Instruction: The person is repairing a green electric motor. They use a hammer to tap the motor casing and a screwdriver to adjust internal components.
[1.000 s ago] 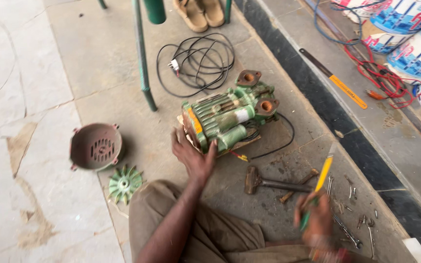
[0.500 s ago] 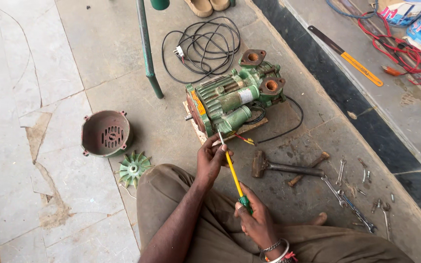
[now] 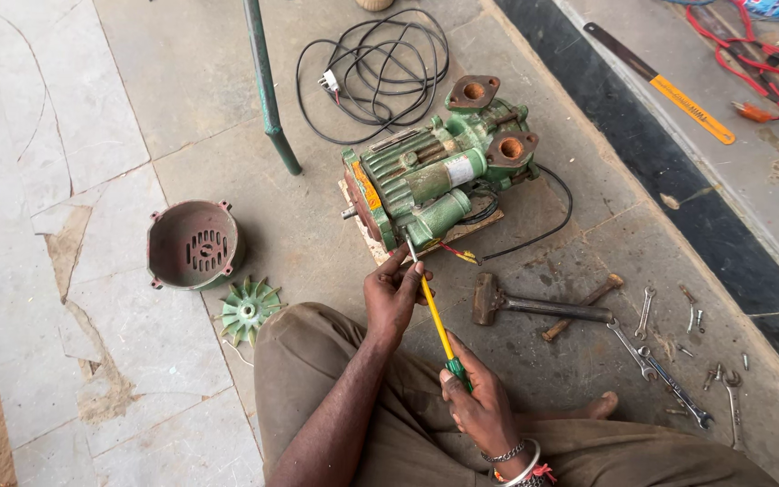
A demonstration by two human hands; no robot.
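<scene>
Head camera looks down on a person seated on a stone floor (image 3: 182, 108), knees drawn up, with a green electric water pump (image 3: 435, 185) resting on a small board just beyond them. The right hand (image 3: 475, 401) closes its fingers around the green handle of a long screwdriver (image 3: 435, 311), while the left hand (image 3: 392, 298) curls its fingers around the yellow shaft near the tip, seemingly to steady the blade and keep it on its mark. The screwdriver's long axis runs on a slant from the right hand, close to the body, up and slightly left toward the pump; its tip points away from the person and meets the near end of the motor housing, close to the orange end face, though exactly what it bears on is too small to tell. The pump lies with its long axis running from lower left to upper right, motor end toward the person and the two rusty flanged ports at the far end. A dark red fan cover (image 3: 193, 245) and a green plastic fan (image 3: 249, 309) lie apart on the floor to the left, within easy reach. A hammer (image 3: 534, 305) and several spanners (image 3: 660, 361) lie scattered to the right, and a coiled black cable (image 3: 371, 68) sits behind the pump.
</scene>
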